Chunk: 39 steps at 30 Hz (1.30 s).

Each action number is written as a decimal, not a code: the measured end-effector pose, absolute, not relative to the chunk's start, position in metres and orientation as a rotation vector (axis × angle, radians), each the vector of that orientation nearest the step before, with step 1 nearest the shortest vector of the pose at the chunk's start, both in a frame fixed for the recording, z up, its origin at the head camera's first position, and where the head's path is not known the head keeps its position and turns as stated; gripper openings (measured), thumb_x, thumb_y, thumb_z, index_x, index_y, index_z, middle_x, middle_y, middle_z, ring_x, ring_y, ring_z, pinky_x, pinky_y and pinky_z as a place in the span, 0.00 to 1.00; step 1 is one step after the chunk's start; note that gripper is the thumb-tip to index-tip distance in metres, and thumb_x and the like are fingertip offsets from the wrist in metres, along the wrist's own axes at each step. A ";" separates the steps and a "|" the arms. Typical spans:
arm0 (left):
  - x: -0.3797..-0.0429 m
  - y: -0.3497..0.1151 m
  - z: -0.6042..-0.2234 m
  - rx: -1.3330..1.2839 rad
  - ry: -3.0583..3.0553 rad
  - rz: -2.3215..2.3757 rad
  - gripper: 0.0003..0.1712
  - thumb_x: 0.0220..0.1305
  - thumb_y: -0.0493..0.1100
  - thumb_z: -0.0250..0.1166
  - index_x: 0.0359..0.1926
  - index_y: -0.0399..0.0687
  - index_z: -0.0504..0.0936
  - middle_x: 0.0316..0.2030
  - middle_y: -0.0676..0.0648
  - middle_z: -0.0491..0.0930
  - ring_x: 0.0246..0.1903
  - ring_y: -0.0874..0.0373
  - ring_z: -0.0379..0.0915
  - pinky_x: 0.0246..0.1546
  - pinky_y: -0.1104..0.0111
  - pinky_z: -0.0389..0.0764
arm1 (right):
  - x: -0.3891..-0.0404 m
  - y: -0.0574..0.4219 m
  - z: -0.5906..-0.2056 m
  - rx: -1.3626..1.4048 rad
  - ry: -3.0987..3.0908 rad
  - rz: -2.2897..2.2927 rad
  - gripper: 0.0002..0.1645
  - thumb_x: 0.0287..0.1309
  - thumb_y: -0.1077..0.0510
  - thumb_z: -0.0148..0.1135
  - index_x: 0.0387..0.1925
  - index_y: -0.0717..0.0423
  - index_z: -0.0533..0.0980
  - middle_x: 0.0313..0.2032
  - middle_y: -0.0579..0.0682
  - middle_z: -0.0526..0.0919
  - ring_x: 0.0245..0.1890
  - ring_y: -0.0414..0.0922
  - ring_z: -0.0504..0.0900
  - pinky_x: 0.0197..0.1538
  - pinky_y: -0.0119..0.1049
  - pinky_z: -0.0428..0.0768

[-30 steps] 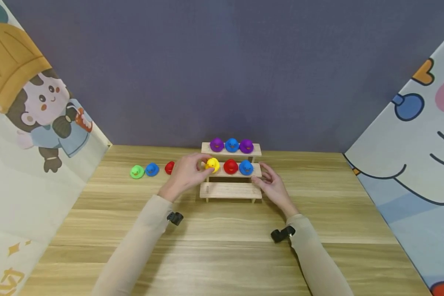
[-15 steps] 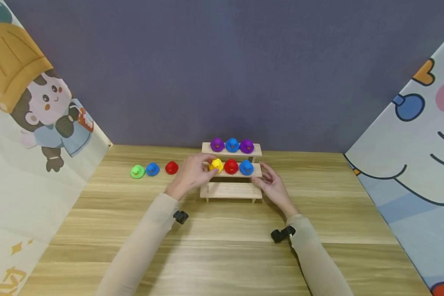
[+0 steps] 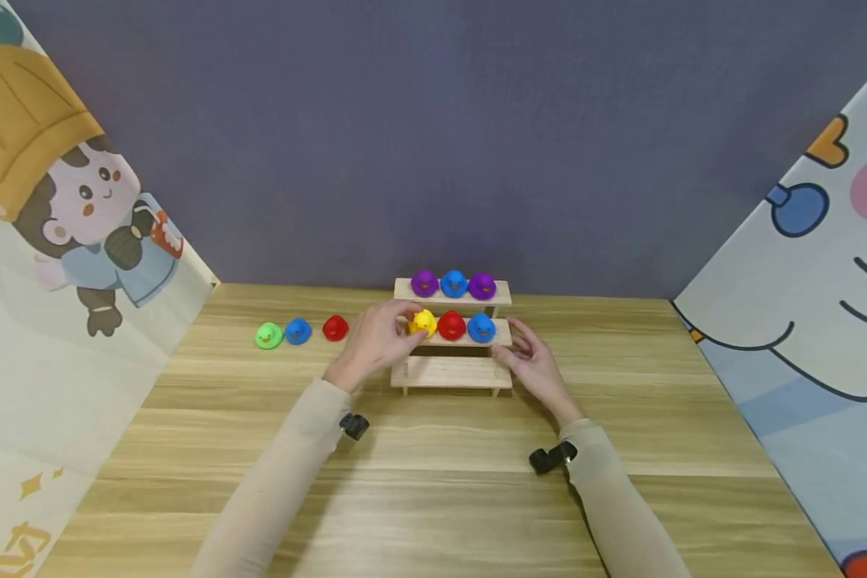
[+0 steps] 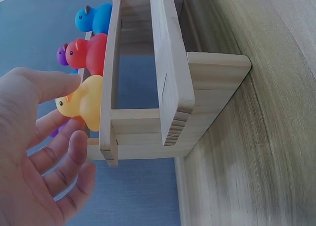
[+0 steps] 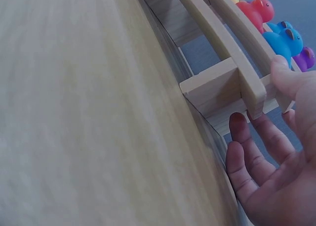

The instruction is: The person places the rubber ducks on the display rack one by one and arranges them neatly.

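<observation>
My left hand (image 3: pixel 378 337) pinches a yellow rubber duck (image 3: pixel 423 323) between thumb and fingers, at the left end of the middle step of a wooden stepped stand (image 3: pixel 451 372). In the left wrist view the yellow duck (image 4: pixel 85 102) sits against that step's board. Beside it on the same step stand a red duck (image 3: pixel 451 325) and a blue duck (image 3: pixel 481 327). My right hand (image 3: pixel 538 365) steadies the stand's right end, its thumb on the middle board's front edge and fingers curved round the end; the right wrist view shows this thumb (image 5: pixel 284 77).
On the top step sit a purple duck (image 3: pixel 425 282), a blue duck (image 3: pixel 453 283) and another purple duck (image 3: pixel 482 286). Left of the stand on the table (image 3: pixel 433 482), a green duck (image 3: pixel 268 335), a blue duck (image 3: pixel 298 331) and a red duck (image 3: pixel 335 327) form a row. A dark wall (image 3: pixel 433 144) rises behind.
My left hand has slid the yellow duck slightly right along the middle step, closer to the red duck, then stayed nearly still. The right hand holds its place.
</observation>
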<state>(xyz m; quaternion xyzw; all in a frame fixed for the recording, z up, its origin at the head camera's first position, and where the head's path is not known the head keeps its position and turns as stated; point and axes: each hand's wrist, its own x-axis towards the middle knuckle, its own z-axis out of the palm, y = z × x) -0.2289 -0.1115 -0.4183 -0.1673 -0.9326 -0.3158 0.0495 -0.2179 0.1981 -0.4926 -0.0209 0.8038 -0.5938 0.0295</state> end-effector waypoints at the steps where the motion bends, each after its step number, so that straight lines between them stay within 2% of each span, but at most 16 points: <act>1: -0.229 -0.112 -0.418 -0.509 -2.840 -0.961 0.25 0.67 0.55 0.73 0.62 0.54 0.86 0.51 0.49 0.88 0.38 0.57 0.84 0.39 0.63 0.83 | -0.218 0.198 -0.493 -0.064 2.482 -1.831 0.48 0.71 0.51 0.71 0.84 0.50 0.58 0.70 0.67 0.77 0.68 0.63 0.80 0.73 0.55 0.75; 12: -0.228 -0.112 -0.418 -0.512 -2.826 -0.930 0.24 0.67 0.54 0.72 0.61 0.53 0.86 0.49 0.50 0.89 0.37 0.57 0.85 0.38 0.63 0.83 | -0.221 0.198 -0.497 -0.071 2.524 -1.811 0.47 0.71 0.51 0.71 0.83 0.52 0.59 0.68 0.66 0.79 0.66 0.62 0.81 0.71 0.51 0.78; 21: -0.228 -0.112 -0.418 -0.509 -2.834 -0.931 0.25 0.67 0.54 0.72 0.62 0.54 0.85 0.50 0.51 0.89 0.38 0.57 0.85 0.38 0.63 0.83 | -0.221 0.199 -0.498 -0.074 2.516 -1.823 0.47 0.70 0.51 0.71 0.83 0.52 0.60 0.68 0.66 0.79 0.66 0.62 0.81 0.72 0.53 0.77; 27: -0.227 -0.116 -0.417 -0.516 -2.817 -0.950 0.25 0.67 0.54 0.73 0.63 0.54 0.85 0.50 0.51 0.89 0.36 0.59 0.83 0.36 0.65 0.81 | -0.221 0.198 -0.498 -0.091 2.536 -1.807 0.47 0.71 0.50 0.71 0.83 0.53 0.60 0.68 0.66 0.79 0.66 0.60 0.81 0.70 0.48 0.78; 34: -0.224 -0.133 -0.415 -0.519 -2.785 -0.977 0.26 0.68 0.55 0.72 0.63 0.54 0.85 0.50 0.49 0.88 0.32 0.58 0.79 0.31 0.65 0.77 | -0.220 0.198 -0.493 -0.096 2.535 -1.778 0.49 0.70 0.48 0.72 0.83 0.52 0.59 0.68 0.66 0.79 0.65 0.62 0.81 0.70 0.53 0.78; 39: -0.223 -0.153 -0.420 -0.485 -2.781 -0.985 0.26 0.69 0.54 0.71 0.64 0.53 0.84 0.53 0.47 0.88 0.35 0.56 0.80 0.35 0.63 0.79 | -0.219 0.198 -0.488 -0.085 2.530 -1.766 0.50 0.69 0.46 0.72 0.83 0.49 0.59 0.70 0.66 0.77 0.64 0.63 0.81 0.67 0.53 0.80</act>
